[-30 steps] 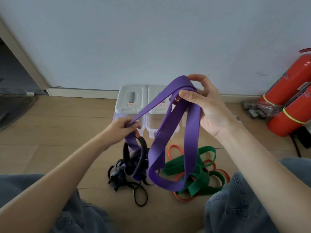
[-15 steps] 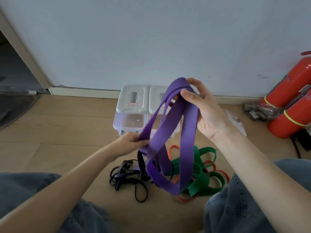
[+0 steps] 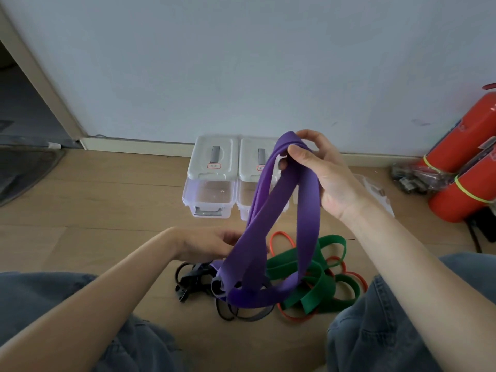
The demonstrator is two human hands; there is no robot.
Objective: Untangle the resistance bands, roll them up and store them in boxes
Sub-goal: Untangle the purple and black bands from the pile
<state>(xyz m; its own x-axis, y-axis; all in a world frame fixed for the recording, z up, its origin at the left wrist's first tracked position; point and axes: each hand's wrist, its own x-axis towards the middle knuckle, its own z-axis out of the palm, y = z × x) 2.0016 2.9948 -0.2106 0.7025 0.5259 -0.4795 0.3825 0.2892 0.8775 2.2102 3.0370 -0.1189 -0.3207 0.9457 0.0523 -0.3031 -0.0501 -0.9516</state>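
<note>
My right hand [image 3: 326,171] grips the top of a wide purple band [image 3: 307,221], which hangs in long loops down to the floor. My left hand [image 3: 212,244] is low beside the hanging loops and touches them; its fingertips are hidden behind the purple band. Under the loops lie a black band tangle [image 3: 194,280], a green band [image 3: 316,287] and a thin orange band [image 3: 280,236], all mixed together. Two clear boxes with white lids [image 3: 213,173] [image 3: 251,167] stand against the wall, behind the bands.
Two red fire extinguishers [image 3: 467,167] lean at the right wall, with a dark bundle [image 3: 410,178] beside them. A clear plastic bag [image 3: 375,189] lies behind my right wrist. My knees in jeans [image 3: 375,331] frame the wooden floor. A doorway opens at far left.
My left hand has dropped from near box height to just above the floor, sliding down the purple band. The black tangle, lifted before, now lies on the floor. My right hand stayed up.
</note>
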